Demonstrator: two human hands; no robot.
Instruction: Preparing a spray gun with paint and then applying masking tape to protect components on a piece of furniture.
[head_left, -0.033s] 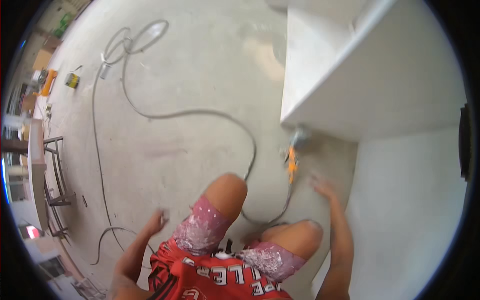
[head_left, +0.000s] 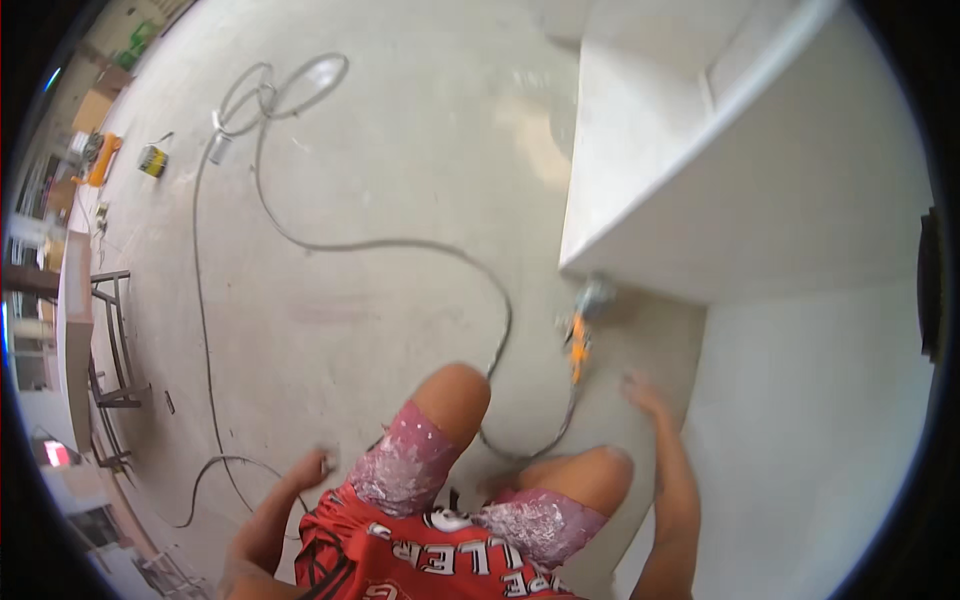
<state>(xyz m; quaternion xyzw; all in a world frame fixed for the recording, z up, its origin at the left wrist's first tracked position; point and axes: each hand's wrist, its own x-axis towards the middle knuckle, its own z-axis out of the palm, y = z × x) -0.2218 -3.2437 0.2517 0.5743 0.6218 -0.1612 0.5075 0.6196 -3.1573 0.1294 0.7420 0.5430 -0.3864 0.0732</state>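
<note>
the right hand (head_left: 643, 393) is spread open and empty, low over the concrete floor (head_left: 380, 200), near the orange-handled angle grinder (head_left: 580, 335) but not touching it. the left hand (head_left: 312, 467) hangs beside the left knee, fingers loosely curled on nothing that shows. the two hands are well apart, with both bent knees in paint-spattered pink shorts (head_left: 410, 465) between them. the grinder lies on the floor with its head just under the lower corner of a white cabinet (head_left: 760, 190). its grey power cord (head_left: 400, 245) runs from the handle around the knees and across the floor to loose coils far off. a small yellow can (head_left: 152, 160) stands near the far left edge.
</note>
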